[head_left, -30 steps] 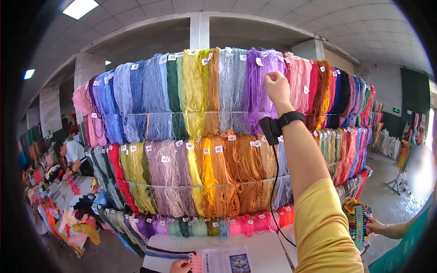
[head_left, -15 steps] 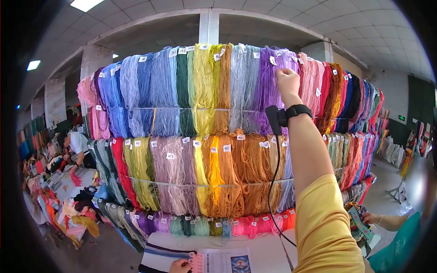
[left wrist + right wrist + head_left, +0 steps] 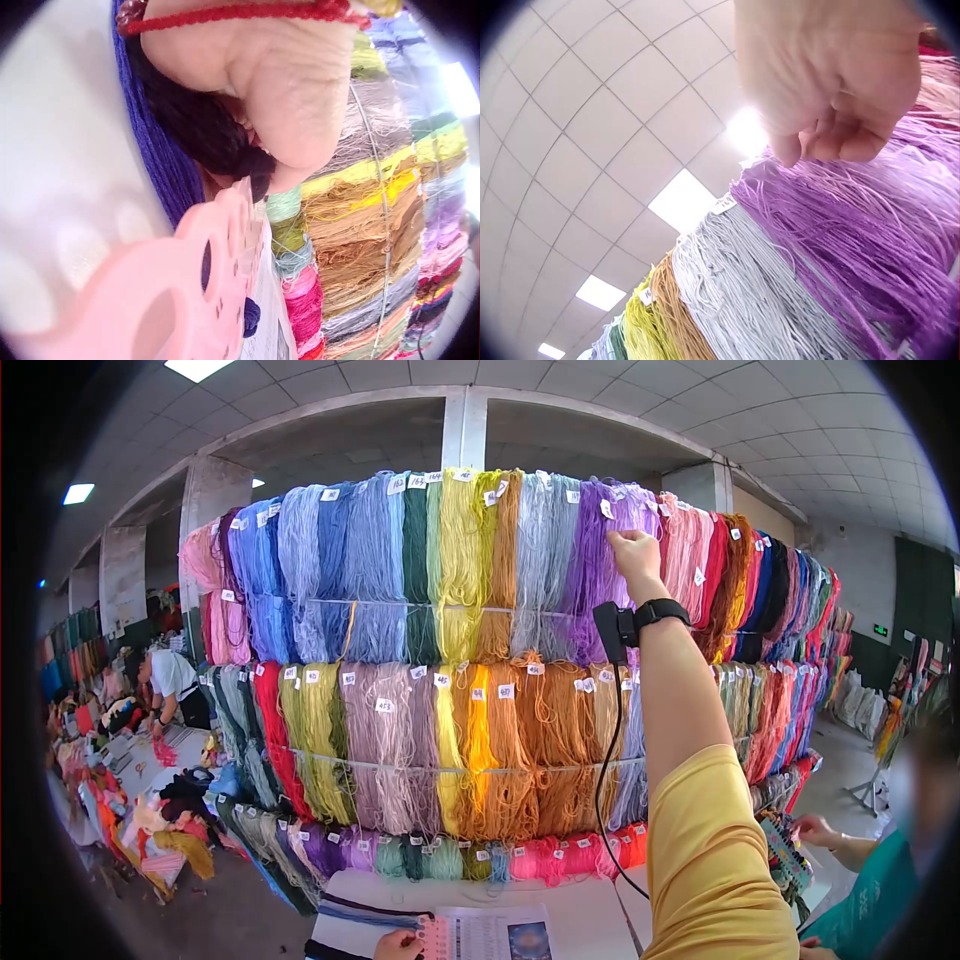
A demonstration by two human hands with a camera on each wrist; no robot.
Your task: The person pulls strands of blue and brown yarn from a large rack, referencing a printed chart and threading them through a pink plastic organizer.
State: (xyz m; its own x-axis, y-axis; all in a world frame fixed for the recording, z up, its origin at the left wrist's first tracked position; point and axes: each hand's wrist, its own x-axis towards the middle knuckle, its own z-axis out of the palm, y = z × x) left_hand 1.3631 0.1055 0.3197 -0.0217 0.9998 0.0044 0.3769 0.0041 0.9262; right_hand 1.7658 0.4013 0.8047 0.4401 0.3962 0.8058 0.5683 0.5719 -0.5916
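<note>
Up at the top row of the rack, my right hand (image 3: 637, 556) pinches at the purple yarn (image 3: 588, 585) with curled fingers. The right wrist view has its fingertips right at the upper strands of this bundle, next to pale grey yarn (image 3: 731, 277). Low on the white table (image 3: 590, 920), my left hand (image 3: 398, 945) holds the edge of a pink card with holes (image 3: 172, 270). Black yarn (image 3: 199, 127) runs under the left fingers to the card's edge, and blue yarn (image 3: 154, 142) lies alongside. Part of the left fingers is hidden.
Tiers of labelled yarn bundles, such as orange yarn (image 3: 555, 760), fill the rack ahead. A printed sheet (image 3: 495, 930) lies by the card. A cable (image 3: 600, 790) hangs from my right wrist. Another person (image 3: 870, 900) stands at right; one more (image 3: 172, 678) works at far left.
My right hand stays at the purple yarn and has dipped slightly along it. The view has shifted a little. The person at right has moved a hand off the coloured thread board.
</note>
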